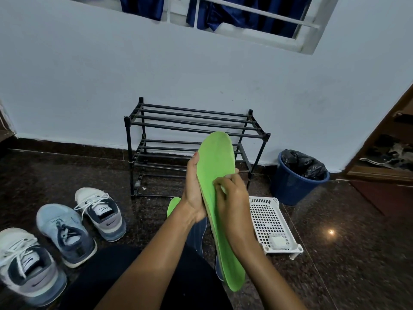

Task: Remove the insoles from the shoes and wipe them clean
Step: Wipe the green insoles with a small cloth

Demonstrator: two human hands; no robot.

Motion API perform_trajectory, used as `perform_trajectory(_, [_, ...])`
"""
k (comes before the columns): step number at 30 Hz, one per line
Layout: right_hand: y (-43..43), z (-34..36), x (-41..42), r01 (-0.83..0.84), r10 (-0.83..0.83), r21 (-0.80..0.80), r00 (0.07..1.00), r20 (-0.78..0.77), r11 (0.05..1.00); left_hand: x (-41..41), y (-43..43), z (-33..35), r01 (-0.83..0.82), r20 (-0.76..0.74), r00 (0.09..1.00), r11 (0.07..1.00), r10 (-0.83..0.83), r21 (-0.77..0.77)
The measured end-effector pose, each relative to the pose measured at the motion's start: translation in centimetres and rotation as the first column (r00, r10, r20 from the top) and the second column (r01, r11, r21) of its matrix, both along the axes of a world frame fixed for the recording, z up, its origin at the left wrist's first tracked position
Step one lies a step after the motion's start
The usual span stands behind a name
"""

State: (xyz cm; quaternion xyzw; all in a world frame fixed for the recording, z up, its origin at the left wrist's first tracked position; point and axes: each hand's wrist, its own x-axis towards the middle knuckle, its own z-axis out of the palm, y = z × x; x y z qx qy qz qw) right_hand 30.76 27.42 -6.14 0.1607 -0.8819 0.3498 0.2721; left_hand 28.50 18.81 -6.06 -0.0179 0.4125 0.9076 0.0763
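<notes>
A long green insole (215, 162) stands upright in front of me. My left hand (194, 193) grips its left edge from behind, fingertips showing past its right edge. My right hand (232, 198) pinches a small white wipe (223, 188) against the insole's face. A second green insole (173, 205) and two dark blue insoles (196, 234) lie on the floor below my hands, partly hidden. Three sneakers stand at the left: a white and grey one (101, 212), a light blue one (64, 233) and another white and grey one (26, 265).
A black two-tier shoe rack (192, 124) stands against the pale wall. A white perforated basket (271, 224) with a white pad inside lies to the right. A blue bin (295, 182) with a black liner stands beyond it. A wooden cabinet (384, 157) is at far right.
</notes>
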Motion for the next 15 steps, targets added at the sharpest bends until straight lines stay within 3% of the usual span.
perform_trajectory(6, [-0.7, 0.6, 1.6, -0.123, 0.124, -0.048, 0.992, 0.023, 0.991, 0.1, 0.1, 0.2, -0.012, 0.005, 1.0, 1.0, 0.012, 0.01])
perform_trajectory(15, [0.7, 0.7, -0.9, 0.034, -0.033, -0.033, 0.999, 0.026, 0.999, -0.1, 0.2, -0.2, 0.0, -0.023, 1.0, 1.0, 0.0, -0.003])
